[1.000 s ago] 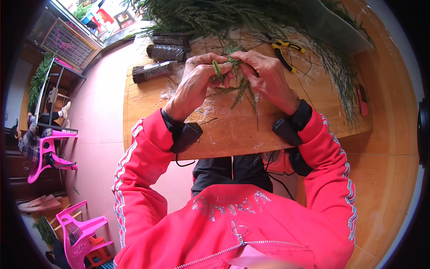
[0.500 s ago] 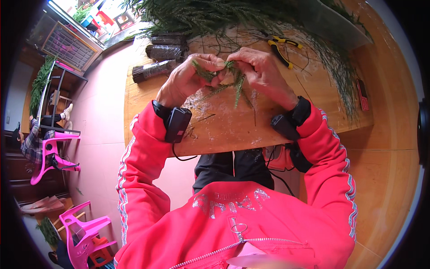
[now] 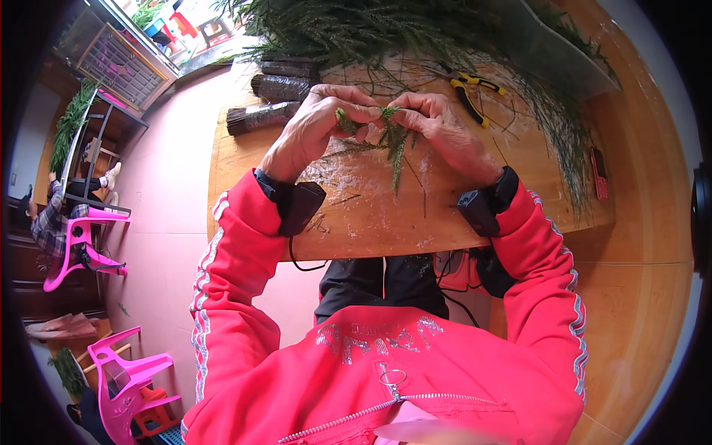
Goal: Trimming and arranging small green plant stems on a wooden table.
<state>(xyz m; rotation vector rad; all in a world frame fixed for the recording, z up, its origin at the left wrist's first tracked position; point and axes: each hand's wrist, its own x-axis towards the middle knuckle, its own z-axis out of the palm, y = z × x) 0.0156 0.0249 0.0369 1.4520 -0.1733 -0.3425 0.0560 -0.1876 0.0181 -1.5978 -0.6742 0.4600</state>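
Note:
Over the wooden table [image 3: 356, 230] my two hands meet at a green artificial-looking fir sprig [image 3: 394, 152]. My left hand [image 3: 320, 126] is closed, thumb and index finger pinching the sprig's top from the left. From the right, my right hand [image 3: 445, 135] pinches the same spot with its fingertips. The sprig's branches hang below the fingers, and a short green tip [image 3: 344, 121] pokes out beside the left palm. The exact grip point is partly hidden by the fingers.
Bundles of dark thin stems in clear wrap [image 3: 261, 116] lie left of my hands. Yellow-and-black pliers [image 3: 469, 96] rest at right, among loose stems. A large pile of green branches [image 3: 371, 33] covers the far side. A red phone [image 3: 598, 174] lies right; pink stools [image 3: 83, 248] and a person [image 3: 50, 226] are left.
Both hands stay pinched on the sprig. The right hand has lowered slightly and its fingertips have shifted at the sprig's top. The whole view has shifted a little.

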